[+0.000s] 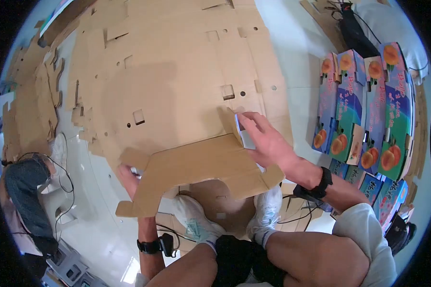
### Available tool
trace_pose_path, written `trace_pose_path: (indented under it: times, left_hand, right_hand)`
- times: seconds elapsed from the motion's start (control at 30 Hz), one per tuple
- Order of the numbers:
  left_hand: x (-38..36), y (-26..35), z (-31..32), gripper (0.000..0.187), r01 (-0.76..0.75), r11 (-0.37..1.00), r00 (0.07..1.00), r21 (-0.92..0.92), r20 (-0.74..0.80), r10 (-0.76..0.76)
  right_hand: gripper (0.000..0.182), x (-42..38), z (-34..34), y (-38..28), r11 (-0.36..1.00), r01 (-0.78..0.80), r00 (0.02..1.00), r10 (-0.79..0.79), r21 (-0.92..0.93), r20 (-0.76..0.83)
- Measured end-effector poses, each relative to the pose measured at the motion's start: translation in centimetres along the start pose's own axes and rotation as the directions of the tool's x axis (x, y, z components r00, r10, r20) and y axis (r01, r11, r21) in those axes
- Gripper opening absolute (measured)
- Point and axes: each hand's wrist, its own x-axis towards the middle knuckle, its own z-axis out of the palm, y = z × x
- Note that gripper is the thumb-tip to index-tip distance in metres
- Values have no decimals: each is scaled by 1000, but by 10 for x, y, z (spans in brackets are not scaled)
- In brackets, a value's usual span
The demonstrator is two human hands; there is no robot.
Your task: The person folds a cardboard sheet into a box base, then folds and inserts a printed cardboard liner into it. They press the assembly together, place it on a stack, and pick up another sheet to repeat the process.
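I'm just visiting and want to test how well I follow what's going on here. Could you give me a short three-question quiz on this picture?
1. True or false: the right hand grips an upturned flap of the cardboard sheet.
2. Where do the finished printed boxes stand? A) stacked by the right edge of the view B) on the person's lap C) under the left hand
3. Fill in: each wrist wears a black ____.

Key:
1. True.
2. A.
3. Band, seen on the right wrist and on the left wrist.
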Motion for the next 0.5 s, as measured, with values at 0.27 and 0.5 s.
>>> trace_pose_path:
  times: [0.27, 0.5]
  left_hand:
    - [47, 2, 10, 72, -255, 951, 872, -175, 384, 305]
    - [47, -2, 16, 65, -226, 960, 869, -165, 411, 276]
  right_hand:
    - [74, 8, 8, 20, 973, -176, 974, 150, 150, 171]
    - [78, -44, -16, 140, 750, -262, 964, 180, -607, -194]
